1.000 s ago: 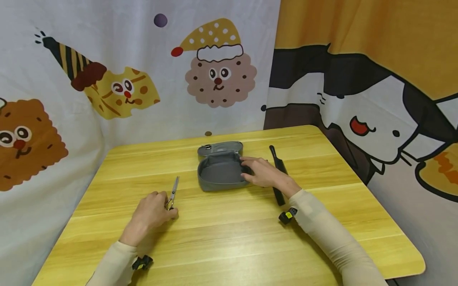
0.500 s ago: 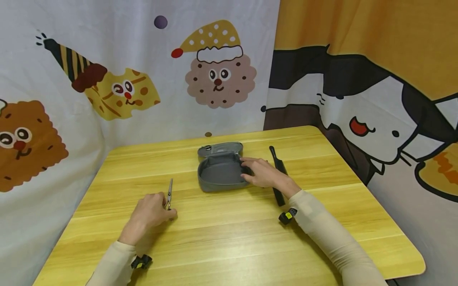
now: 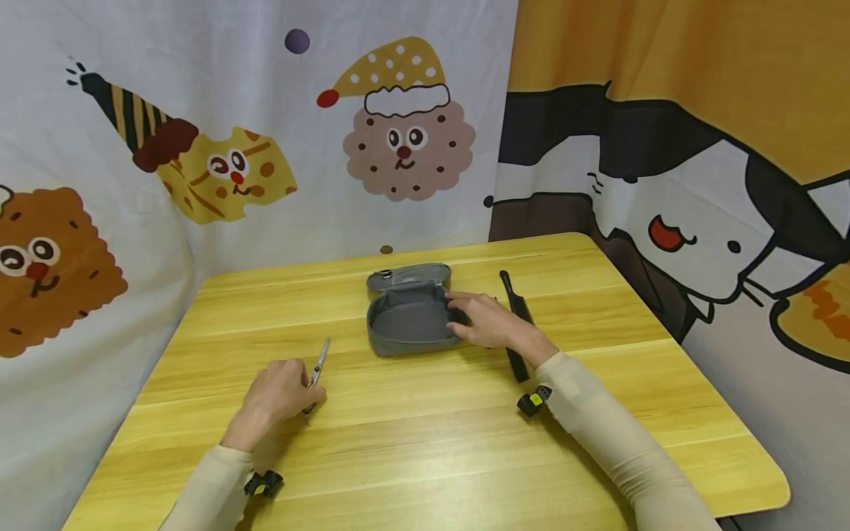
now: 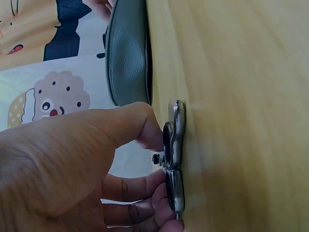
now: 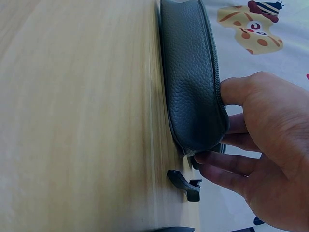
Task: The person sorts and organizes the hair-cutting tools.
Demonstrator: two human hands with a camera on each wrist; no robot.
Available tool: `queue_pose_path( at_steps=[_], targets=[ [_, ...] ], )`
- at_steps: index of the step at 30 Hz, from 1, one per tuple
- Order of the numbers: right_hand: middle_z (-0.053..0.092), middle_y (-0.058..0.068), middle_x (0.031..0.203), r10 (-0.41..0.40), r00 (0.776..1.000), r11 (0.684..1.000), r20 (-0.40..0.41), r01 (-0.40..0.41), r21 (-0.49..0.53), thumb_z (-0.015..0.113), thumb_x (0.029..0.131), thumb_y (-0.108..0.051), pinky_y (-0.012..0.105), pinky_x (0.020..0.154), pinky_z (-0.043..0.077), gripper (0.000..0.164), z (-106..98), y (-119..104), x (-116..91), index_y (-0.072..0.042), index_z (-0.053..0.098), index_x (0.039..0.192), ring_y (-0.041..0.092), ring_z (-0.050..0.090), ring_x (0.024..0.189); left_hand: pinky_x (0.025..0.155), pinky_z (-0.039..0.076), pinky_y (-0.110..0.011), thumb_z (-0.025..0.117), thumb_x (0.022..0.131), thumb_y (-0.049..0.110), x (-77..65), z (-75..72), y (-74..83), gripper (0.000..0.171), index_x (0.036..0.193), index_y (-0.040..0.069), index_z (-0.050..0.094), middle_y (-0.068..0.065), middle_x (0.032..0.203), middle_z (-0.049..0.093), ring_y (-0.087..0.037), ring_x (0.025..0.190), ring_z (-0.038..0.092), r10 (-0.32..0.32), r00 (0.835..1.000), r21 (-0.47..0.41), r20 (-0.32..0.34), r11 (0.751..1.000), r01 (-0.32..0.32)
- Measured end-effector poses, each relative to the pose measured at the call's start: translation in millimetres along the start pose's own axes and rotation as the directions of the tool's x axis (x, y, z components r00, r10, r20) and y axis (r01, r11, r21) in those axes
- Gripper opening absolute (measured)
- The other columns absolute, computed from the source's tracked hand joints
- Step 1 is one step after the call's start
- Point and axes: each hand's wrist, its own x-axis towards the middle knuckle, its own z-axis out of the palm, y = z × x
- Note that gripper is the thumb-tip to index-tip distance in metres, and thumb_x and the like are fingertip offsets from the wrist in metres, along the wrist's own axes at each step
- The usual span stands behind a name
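While your left hand [image 3: 275, 391], back upward, pinches silver metal scissors [image 3: 319, 363] by the handles, blades angled forward past your fingertips, your right hand [image 3: 488, 322], thumb at the rim, grips the end of an unzipped oblong grey grained case [image 3: 412, 344], long black comb [image 3: 520, 307] crossing beneath that wrist.

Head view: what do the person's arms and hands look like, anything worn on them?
The left sleeve and right sleeve are long, plain and cream, the right one wrinkled along the forearm. The left hand and right hand wear no gloves. A small black device with a yellow mark shows at each wrist.
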Motion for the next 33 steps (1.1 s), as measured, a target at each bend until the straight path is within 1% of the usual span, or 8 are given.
queue_pose_path(
  at_steps=[8,13,20,22,25,27,29,33],
  targets=[
    [0.046,0.019,0.179,0.006,1.0,1.0,0.0,-0.006,0.004,0.066,0.116,-0.034,0.055,0.116,0.061,0.055,0,1,0,0.001,0.063,0.158,0.027,0.081,0.11,0.047,0.02,-0.021,0.077,0.086,0.018,3.6,-1.1,0.2,0.041,0.055,0.021,0.05,0.011,0.051,0.028,-0.006,0.05,0.023,0.011,1.0,0.028,-0.015,1.0,-0.01],
    [0.047,0.018,0.178,0.007,1.0,1.0,-0.004,-0.007,0.005,0.068,0.115,-0.033,0.053,0.112,0.062,0.055,1,1,1,0.001,0.063,0.158,0.024,0.081,0.1,0.047,0.02,-0.022,0.074,0.083,0.02,5.6,0.6,1.0,0.039,0.053,0.022,0.049,0.011,0.05,0.029,-0.008,0.051,0.022,0.007,0.999,0.059,-0.035,0.998,-0.005],
    [0.048,0.019,0.178,0.002,1.0,1.0,-0.001,-0.002,-0.007,0.066,0.116,-0.033,0.055,0.117,0.06,0.055,2,1,1,0.001,0.063,0.158,0.032,0.078,0.126,0.047,0.022,-0.024,0.074,0.084,0.021,7.8,1.4,2.8,0.038,0.055,0.021,0.049,0.009,0.051,0.031,-0.009,0.052,0.025,-0.003,0.999,0.093,-0.051,0.996,0.008],
    [0.048,0.019,0.178,0.003,1.0,1.0,-0.002,-0.003,-0.004,0.067,0.115,-0.033,0.054,0.114,0.061,0.054,1,1,1,0.001,0.063,0.158,0.029,0.08,0.118,0.047,0.023,-0.024,0.074,0.084,0.021,8.9,1.7,3.1,0.038,0.056,0.021,0.049,0.008,0.052,0.032,-0.01,0.052,0.026,-0.004,0.998,0.096,-0.055,0.995,0.009],
    [0.047,0.02,0.178,0.006,1.0,1.0,0.0,-0.006,0.007,0.067,0.115,-0.032,0.052,0.107,0.062,0.055,0,1,0,0.002,0.063,0.158,0.022,0.08,0.087,0.047,0.023,-0.024,0.074,0.084,0.022,11.6,2.2,2.4,0.039,0.055,0.022,0.048,0.008,0.051,0.032,-0.01,0.052,0.026,-0.006,0.998,0.095,-0.059,0.995,0.011],
    [0.047,0.02,0.178,0.005,1.0,1.0,-0.004,-0.005,0.006,0.067,0.115,-0.031,0.052,0.108,0.062,0.054,0,1,0,0.002,0.063,0.158,0.018,0.077,0.081,0.046,0.023,-0.024,0.074,0.084,0.023,13.7,2.0,1.6,0.04,0.055,0.022,0.048,0.009,0.05,0.032,-0.01,0.051,0.026,-0.009,0.998,0.086,-0.054,0.996,0.014],
    [0.047,0.02,0.178,0.001,1.0,1.0,-0.005,-0.001,0.004,0.067,0.115,-0.03,0.053,0.109,0.062,0.054,0,1,0,0.003,0.063,0.158,0.019,0.079,0.082,0.046,0.023,-0.024,0.075,0.085,0.025,16.0,2.1,0.3,0.041,0.054,0.022,0.049,0.01,0.049,0.032,-0.01,0.05,0.026,-0.011,0.999,0.078,-0.05,0.997,0.014],
    [0.048,0.02,0.178,-0.006,1.0,1.0,-0.004,0.006,-0.007,0.067,0.115,-0.031,0.056,0.116,0.06,0.054,0,1,1,0.003,0.063,0.157,0.03,0.08,0.119,0.046,0.025,-0.024,0.076,0.086,0.03,19.7,1.2,-2.5,0.041,0.052,0.022,0.053,0.011,0.047,0.034,-0.009,0.049,0.03,-0.019,0.999,0.06,-0.042,0.998,0.021]
  ],
)
